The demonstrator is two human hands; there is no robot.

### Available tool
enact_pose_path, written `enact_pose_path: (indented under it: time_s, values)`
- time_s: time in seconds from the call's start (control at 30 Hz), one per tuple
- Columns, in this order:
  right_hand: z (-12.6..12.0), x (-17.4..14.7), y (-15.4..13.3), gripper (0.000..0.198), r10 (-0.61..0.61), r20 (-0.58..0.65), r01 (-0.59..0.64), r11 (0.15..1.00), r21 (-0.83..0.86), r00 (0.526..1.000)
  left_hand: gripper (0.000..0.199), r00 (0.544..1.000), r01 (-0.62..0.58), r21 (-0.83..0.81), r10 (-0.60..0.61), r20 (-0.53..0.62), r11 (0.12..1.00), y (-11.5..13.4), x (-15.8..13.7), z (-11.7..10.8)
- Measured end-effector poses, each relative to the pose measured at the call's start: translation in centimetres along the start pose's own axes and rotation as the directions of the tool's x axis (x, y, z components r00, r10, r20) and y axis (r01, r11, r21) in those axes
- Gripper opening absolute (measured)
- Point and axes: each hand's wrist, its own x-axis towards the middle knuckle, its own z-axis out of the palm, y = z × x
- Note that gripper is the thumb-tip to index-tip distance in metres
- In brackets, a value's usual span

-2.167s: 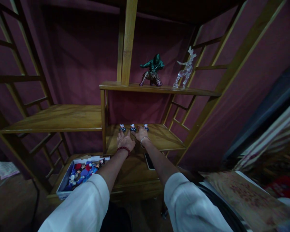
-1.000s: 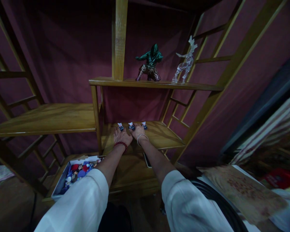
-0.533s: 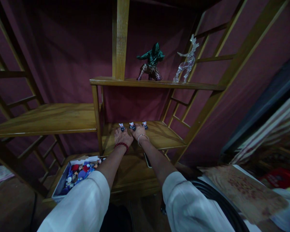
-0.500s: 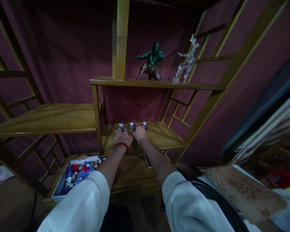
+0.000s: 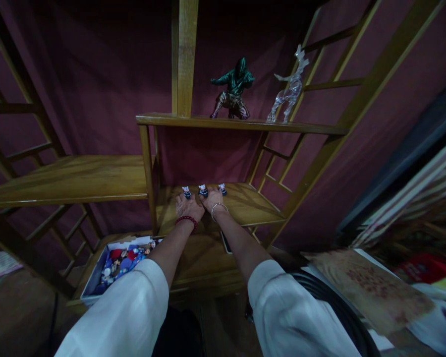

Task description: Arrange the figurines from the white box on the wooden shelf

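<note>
Three small figurines with white heads and dark bodies stand in a row on the low wooden shelf (image 5: 250, 206). My left hand (image 5: 190, 208), with a dark red bead bracelet, is closed about the left figurine (image 5: 186, 192). The fingertips are mostly hidden behind the back of the hand. Close beside it, my right hand (image 5: 211, 199), wearing a pale bangle, has its fingers at the middle figurine (image 5: 203, 190). The right figurine (image 5: 222, 188) stands just past that hand's outer fingers; whether they touch it I cannot tell.
An open box (image 5: 92, 277) of colourful small figures sits lower left. Above the hands, a shelf board (image 5: 260, 123) carries a green hooded figure (image 5: 235, 89) and a clear deer figurine (image 5: 290, 89). A phone-like dark object (image 5: 226, 243) lies below my right forearm. Upright posts frame the shelves.
The view has tilted slightly, so the shelves sit a little higher in the picture. My hands and the three figurines keep nearly the same places relative to one another.
</note>
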Motion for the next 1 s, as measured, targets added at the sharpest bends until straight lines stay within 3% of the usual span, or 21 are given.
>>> enact_pose_path:
  time_s: [1.0]
  values:
    - [-0.02,-0.19,-0.08,0.036,0.019,0.003,-0.019,1.0,0.006,1.0,0.038,1.0,0.023,0.036,-0.022,-0.004,0.999,0.03,-0.01,0.32]
